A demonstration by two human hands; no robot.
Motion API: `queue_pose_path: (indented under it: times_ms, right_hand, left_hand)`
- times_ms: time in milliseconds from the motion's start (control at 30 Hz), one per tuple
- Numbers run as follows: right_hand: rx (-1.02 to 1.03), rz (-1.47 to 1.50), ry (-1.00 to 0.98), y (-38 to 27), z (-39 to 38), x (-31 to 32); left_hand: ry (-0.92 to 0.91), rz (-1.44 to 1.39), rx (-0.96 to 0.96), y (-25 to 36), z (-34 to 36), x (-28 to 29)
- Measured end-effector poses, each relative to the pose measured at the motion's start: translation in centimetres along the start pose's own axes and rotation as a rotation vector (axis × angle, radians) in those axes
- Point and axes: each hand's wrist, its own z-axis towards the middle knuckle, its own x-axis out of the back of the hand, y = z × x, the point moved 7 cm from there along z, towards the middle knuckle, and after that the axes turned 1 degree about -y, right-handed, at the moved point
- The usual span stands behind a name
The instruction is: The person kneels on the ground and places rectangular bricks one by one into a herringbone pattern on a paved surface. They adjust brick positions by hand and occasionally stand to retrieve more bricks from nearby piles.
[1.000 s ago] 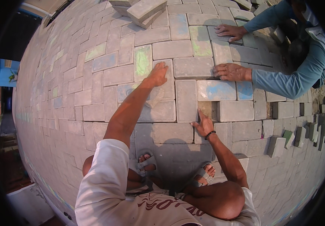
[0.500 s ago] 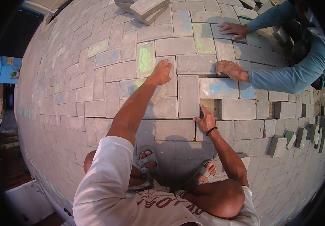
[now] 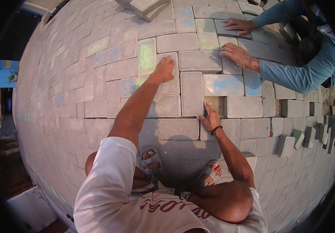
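Observation:
Grey rectangular pavers [image 3: 191,92] lie around both of my hands, some smeared green or blue. My left hand [image 3: 164,70] rests fingers down, a little spread, on a paver just right of a green-smeared one [image 3: 147,54]. My right hand [image 3: 210,118] has index finger and thumb apart at the lower right edge of an upright-oriented paver, beside a sandy gap [image 3: 216,101]. A blue-smeared paver [image 3: 223,84] lies above the gap, and a grey one [image 3: 243,106] borders it on the right. Neither of my hands grips anything that I can see.
A co-worker in blue sleeves [image 3: 303,75] leans in from upper right, one hand [image 3: 237,25] on pavers, the other [image 3: 237,54] just below. Stacked pavers [image 3: 148,7] lie at top. A row of separate blocks [image 3: 285,145] stands at right. A low white wall [image 3: 25,209] is at lower left.
The co-worker's nearer hand has moved up from the edge of the middle paver onto the pavers above it. My hands stay on about the same spots; the view has shifted slightly.

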Motion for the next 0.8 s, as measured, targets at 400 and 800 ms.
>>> queue_pose_path:
  times_ms: [400, 800]
  right_hand:
    - [0.082, -0.007, 0.001, 0.7, 0.0, -0.8]
    - [0.042, 0.011, -0.021, 0.6, -0.2, -0.5]
  left_hand:
    - [0.040, 0.004, -0.045, 0.0, -0.3, 0.2]
    - [0.132, -0.057, -0.043, 5.5, 3.4, 0.7]
